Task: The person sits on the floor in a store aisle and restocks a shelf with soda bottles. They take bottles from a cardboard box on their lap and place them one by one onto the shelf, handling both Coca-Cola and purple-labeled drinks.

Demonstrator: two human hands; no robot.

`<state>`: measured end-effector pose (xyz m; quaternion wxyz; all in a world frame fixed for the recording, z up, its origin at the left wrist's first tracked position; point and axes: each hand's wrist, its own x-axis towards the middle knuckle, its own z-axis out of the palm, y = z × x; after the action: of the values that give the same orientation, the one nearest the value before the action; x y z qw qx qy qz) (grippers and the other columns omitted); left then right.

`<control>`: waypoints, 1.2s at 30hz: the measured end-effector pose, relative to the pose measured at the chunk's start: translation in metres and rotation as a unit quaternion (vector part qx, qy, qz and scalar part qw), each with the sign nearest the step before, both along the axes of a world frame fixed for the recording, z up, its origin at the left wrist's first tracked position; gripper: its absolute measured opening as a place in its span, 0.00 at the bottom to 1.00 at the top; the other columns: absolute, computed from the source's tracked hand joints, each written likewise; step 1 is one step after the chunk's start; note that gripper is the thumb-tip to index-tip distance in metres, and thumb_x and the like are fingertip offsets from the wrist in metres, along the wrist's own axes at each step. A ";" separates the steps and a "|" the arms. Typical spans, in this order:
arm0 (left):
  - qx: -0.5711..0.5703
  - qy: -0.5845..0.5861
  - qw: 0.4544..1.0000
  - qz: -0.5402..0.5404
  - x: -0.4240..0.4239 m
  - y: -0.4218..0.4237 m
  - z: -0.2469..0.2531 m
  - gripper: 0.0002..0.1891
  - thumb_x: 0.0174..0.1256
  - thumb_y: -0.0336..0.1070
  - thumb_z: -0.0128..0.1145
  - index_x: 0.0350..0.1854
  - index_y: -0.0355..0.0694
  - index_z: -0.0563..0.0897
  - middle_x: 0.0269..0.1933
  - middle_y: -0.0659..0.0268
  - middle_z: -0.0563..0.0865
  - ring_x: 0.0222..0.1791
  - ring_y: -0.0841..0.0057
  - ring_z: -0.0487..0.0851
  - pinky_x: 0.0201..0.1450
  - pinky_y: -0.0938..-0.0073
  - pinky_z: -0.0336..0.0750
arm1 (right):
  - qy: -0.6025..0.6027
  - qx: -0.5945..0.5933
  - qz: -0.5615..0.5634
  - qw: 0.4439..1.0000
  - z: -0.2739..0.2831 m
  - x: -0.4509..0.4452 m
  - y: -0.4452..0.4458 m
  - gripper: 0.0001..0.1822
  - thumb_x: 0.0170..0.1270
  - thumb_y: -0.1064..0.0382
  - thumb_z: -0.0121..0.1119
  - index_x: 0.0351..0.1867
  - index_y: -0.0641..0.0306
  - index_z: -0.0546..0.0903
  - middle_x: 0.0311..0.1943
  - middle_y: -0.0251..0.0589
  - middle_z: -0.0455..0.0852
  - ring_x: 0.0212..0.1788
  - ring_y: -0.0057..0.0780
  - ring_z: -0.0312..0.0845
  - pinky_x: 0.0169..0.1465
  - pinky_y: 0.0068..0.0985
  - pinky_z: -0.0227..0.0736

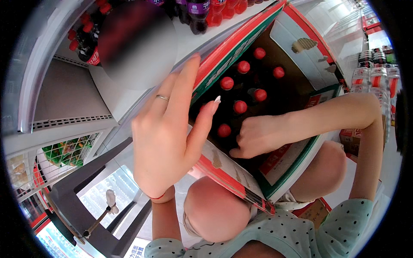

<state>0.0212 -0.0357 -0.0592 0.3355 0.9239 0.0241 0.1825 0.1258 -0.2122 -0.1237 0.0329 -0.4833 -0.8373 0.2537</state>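
An opened cardboard carton (298,48) leans tilted across my knees, against the edge of a white shelf. Inside it stand several dark bottles, seen mostly as red caps (240,107). My left hand (167,129), a ring on one finger, rests on the carton's left rim with its fingers spread and thumb over the opening; it holds nothing. My right hand (258,135) reaches down into the carton with curled fingers, beside a red cap (224,130) near the lower side. What lies under its fingers is hidden.
Purple-labelled drink bottles (198,13), red drink bottles (216,13) and cola bottles (88,48) stand on the white shelf (190,42). A grey frame (64,193) lies at lower left by a wire basket (69,151). Packed bottles (379,77) are stacked at right. A blurred round patch hides part of the shelf.
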 end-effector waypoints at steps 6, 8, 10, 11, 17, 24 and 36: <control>-0.018 0.012 1.000 0.005 -0.001 -0.002 0.000 0.26 0.58 0.24 0.59 0.62 0.35 0.75 0.47 0.48 0.83 0.42 0.55 0.84 0.48 0.69 0.76 | -0.012 -0.039 0.016 0.999 -0.028 -0.013 -0.003 0.06 0.57 0.64 0.56 0.29 0.64 0.81 0.24 0.46 0.85 0.32 0.47 0.85 0.31 0.41 0.77; -0.026 0.011 1.000 0.003 0.000 -0.002 0.000 0.26 0.57 0.24 0.59 0.62 0.35 0.75 0.46 0.48 0.83 0.42 0.56 0.84 0.48 0.69 0.75 | -0.007 -0.035 0.012 0.999 -0.036 -0.016 -0.005 0.06 0.57 0.64 0.56 0.28 0.64 0.81 0.24 0.47 0.85 0.33 0.47 0.85 0.31 0.42 0.78; -0.030 0.011 0.999 0.000 0.000 -0.002 0.000 0.27 0.57 0.24 0.59 0.62 0.35 0.75 0.46 0.48 0.83 0.42 0.57 0.84 0.48 0.70 0.75 | -0.006 -0.049 0.013 0.999 -0.041 -0.016 -0.005 0.06 0.57 0.64 0.56 0.29 0.65 0.81 0.24 0.48 0.85 0.33 0.48 0.85 0.32 0.42 0.79; -0.033 0.013 0.999 0.000 0.000 -0.002 -0.001 0.26 0.57 0.24 0.58 0.62 0.35 0.75 0.46 0.48 0.83 0.42 0.58 0.84 0.49 0.70 0.75 | -0.005 -0.056 0.014 0.998 -0.041 -0.016 -0.003 0.07 0.57 0.64 0.56 0.30 0.65 0.81 0.25 0.48 0.85 0.33 0.48 0.85 0.33 0.42 0.79; -0.052 0.012 0.999 0.001 0.000 0.002 -0.002 0.26 0.57 0.24 0.57 0.63 0.35 0.76 0.46 0.48 0.83 0.43 0.61 0.84 0.51 0.71 0.74 | 0.022 -0.126 -0.061 0.990 -0.030 -0.012 -0.006 0.07 0.56 0.66 0.56 0.31 0.67 0.81 0.25 0.51 0.84 0.33 0.50 0.84 0.34 0.45 0.79; -0.067 0.048 0.997 -0.007 0.002 0.001 0.003 0.26 0.58 0.28 0.56 0.62 0.32 0.76 0.50 0.47 0.84 0.48 0.64 0.85 0.54 0.73 0.74 | 0.021 -0.179 -0.149 0.972 0.052 0.018 -0.014 0.09 0.54 0.66 0.57 0.32 0.70 0.78 0.24 0.51 0.83 0.32 0.49 0.83 0.33 0.41 0.77; -0.246 0.027 0.962 0.112 0.037 0.067 -0.040 0.19 0.73 0.42 0.48 0.54 0.31 0.80 0.46 0.54 0.88 0.49 0.70 0.85 0.50 0.69 0.76 | 0.073 -0.100 -0.376 0.918 0.076 0.035 -0.096 0.20 0.62 0.52 0.63 0.47 0.66 0.80 0.35 0.49 0.85 0.37 0.48 0.82 0.40 0.37 0.78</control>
<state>0.0580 0.0316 -0.0994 0.5288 0.8090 0.1811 0.1820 0.1604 -0.3087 -0.0472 0.1385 -0.7434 -0.5594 0.3395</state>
